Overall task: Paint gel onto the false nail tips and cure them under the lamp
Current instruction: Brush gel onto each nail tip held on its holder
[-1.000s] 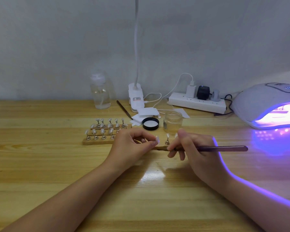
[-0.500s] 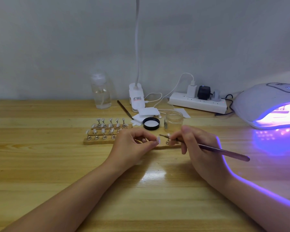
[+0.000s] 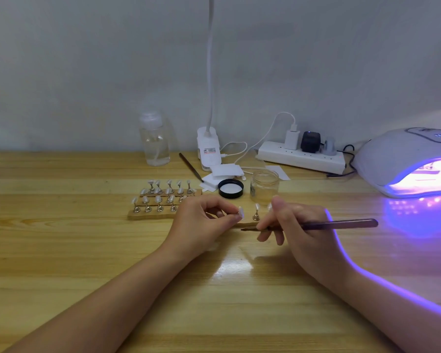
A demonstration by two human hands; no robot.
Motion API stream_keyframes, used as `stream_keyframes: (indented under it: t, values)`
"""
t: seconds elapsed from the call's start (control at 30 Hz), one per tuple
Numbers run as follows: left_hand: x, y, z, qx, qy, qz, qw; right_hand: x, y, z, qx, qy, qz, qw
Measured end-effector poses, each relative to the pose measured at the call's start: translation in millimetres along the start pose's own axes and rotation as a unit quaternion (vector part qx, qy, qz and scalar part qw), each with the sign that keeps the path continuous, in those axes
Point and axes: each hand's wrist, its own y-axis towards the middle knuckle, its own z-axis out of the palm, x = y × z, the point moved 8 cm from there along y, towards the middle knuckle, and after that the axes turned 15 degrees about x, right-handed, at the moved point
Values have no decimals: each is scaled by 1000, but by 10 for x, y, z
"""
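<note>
My left hand [image 3: 201, 221] pinches a pale false nail tip [image 3: 240, 212] on its small metal stand, held over the near wooden strip [image 3: 150, 214]. My right hand [image 3: 298, 228] grips a dark gel brush [image 3: 339, 224], lying almost level, bristles [image 3: 246, 229] pointing left just below the held tip. One more tip on a stand [image 3: 256, 212] rises between my hands. Several tips on stands [image 3: 161, 197] fill the wooden strips to the left. An open glass gel jar [image 3: 264, 186] stands behind my hands. The curing lamp [image 3: 405, 159] glows purple at the right.
The jar's black lid [image 3: 231, 188] lies beside white pads [image 3: 225, 171]. A second brush [image 3: 190, 166], a clear liquid bottle [image 3: 154, 141], a clip lamp base [image 3: 209, 149] and a power strip [image 3: 301, 156] line the back of the wooden table [image 3: 61, 250].
My right hand swung the brush tip down from beside the held nail tip to below it, the handle levelling out. My left hand stayed put with the tip.
</note>
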Motion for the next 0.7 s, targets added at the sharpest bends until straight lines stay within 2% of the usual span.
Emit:
stream_keyframes:
  t: [0.2, 0.33, 0.43, 0.53, 0.63, 0.7]
  values:
    - [6, 8, 4, 3, 3, 3, 1000, -6, 22, -32, -14, -26, 7, 1000]
    - [-3, 5, 8, 4, 5, 6, 1000, -13, -11, 8, 7, 25, 7, 1000]
    - [-8, 4, 5, -1, 4, 9, 1000, 13, -14, -59, -26, 2, 2, 1000]
    - [-10, 10, 4, 2, 12, 9, 1000, 8, 17, -39, -19, -7, 16, 1000]
    - [-10, 7, 1, 2, 20, 12, 1000, -15, -4, -7, -3, 26, 21, 999]
    - [-14, 4, 3, 2, 20, 11, 1000, -17, -23, -43, -21, 34, 20, 999]
